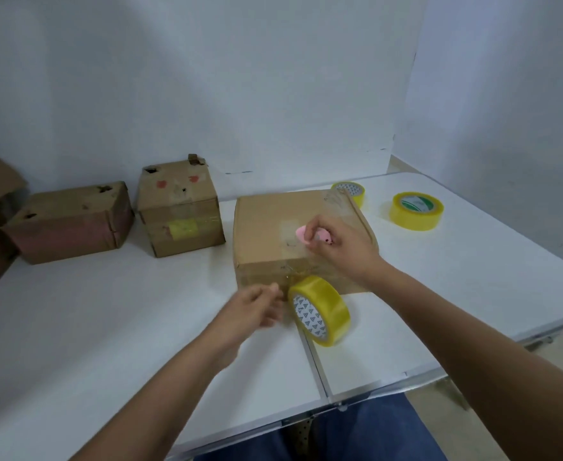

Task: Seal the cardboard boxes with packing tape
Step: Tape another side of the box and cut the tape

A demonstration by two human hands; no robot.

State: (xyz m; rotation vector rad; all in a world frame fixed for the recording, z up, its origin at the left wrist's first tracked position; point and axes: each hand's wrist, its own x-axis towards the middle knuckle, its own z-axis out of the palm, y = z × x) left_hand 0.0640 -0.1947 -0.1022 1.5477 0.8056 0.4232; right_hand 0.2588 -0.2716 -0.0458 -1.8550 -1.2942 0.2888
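On the big box (293, 234), right hand (336, 247) grips a pink cutter (301, 235); left hand (253, 311) (blurred, fingers loosely spread) nears the tape roll (320, 309) at six o'clock.

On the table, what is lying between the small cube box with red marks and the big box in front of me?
Nothing: in the head view, only bare white table separates the cube box from the big box.

We face a plain white wall (207, 78) that meets a second white wall (506, 94) at a corner on the right. Below them runs a white folding table (90, 311) with a metal seam. Light falls softly and evenly; a tan floor (396, 163), perhaps tiled, shows beyond the table.
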